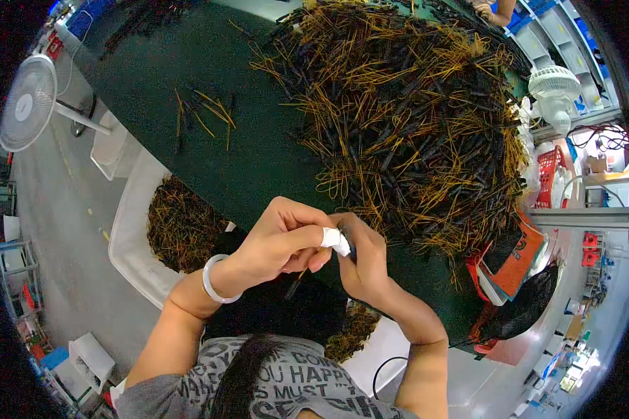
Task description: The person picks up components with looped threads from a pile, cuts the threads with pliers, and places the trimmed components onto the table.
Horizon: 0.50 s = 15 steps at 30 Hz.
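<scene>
My left hand (286, 237) and my right hand (363, 258) meet in front of my chest, fingers closed in a pinch. White tape wraps a fingertip of my left hand, and a white bangle (217, 279) circles that wrist. Between the hands is a thin black and yellow wire lead (295, 285), its lower end hanging below the left fingers. Most of it is hidden by my fingers. Beyond my hands, a large tangled heap of black and yellow wire leads (405, 126) covers much of the green table (258, 167). Several loose leads (217, 112) lie apart, left of the heap.
A white bin (136, 244) full of similar leads stands left below the table edge. Another white container (384, 349) is at my lap. A standing fan (28, 105) is at left, a smaller fan (555, 91) at right. Another person's hand (495, 12) shows at the far side.
</scene>
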Available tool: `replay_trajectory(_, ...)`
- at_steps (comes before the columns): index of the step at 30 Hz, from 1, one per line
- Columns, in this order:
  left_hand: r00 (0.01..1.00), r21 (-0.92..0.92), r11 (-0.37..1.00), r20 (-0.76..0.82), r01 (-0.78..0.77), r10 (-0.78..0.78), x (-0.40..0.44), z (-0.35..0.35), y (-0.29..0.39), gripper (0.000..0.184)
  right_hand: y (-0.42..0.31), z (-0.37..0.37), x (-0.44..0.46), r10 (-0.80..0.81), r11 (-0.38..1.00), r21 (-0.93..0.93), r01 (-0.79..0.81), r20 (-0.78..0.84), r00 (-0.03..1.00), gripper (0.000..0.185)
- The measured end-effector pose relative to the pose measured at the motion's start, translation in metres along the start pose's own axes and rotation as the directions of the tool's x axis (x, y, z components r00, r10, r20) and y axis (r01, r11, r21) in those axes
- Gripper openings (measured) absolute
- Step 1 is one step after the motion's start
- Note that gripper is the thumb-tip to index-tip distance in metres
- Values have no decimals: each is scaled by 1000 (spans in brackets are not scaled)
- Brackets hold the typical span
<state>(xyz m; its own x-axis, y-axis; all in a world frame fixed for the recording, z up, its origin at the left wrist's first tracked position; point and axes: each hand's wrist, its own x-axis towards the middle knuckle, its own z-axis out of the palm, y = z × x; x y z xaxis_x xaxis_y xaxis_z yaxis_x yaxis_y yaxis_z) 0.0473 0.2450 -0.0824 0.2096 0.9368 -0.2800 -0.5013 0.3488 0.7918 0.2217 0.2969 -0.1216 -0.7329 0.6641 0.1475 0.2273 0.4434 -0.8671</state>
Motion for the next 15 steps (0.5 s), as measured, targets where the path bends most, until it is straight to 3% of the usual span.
replay_trajectory(3,996,95,995,-77,-28,35,1,-5,5,16,-12,0,7,105,976,202,-88,-78,991,34)
replay_trajectory(5,926,476,878,-303,-57,225,3,-15,4,15,-9,-4,7,138,975,185,-122,-77,987,29)
replay_trajectory(6,821,695,696,-283,-180,496,9,-23,1,15,-7,-5,7,139,975,187,-122,-82,987,29)
replay_trajectory(7,740,892,426,-183,-153,647,11,-34,10,16,-6,-5,8,142,970,212,-121,-86,986,28)
replay_trajectory(9,706,959,282,-200,1,679,16,-45,17,20,-6,-6,8,142,964,240,-116,-96,985,26)
replay_trajectory(10,744,963,268,-209,42,635,19,-51,18,22,-7,-6,9,179,953,261,-155,-73,981,24)
replay_trajectory(11,744,964,265,-204,38,637,23,-53,13,22,-9,-6,9,214,941,278,-193,-48,976,23)
replay_trajectory(13,736,986,152,-47,-76,676,35,-54,4,25,-10,-6,8,226,939,274,-209,-31,974,23)
replay_trajectory(14,800,973,217,-63,-85,597,42,-50,1,25,-11,-5,8,240,935,271,-229,-10,971,23)
replay_trajectory(15,804,977,163,12,-135,594,56,-56,-9,24,-5,0,6,179,947,279,-156,-58,982,23)
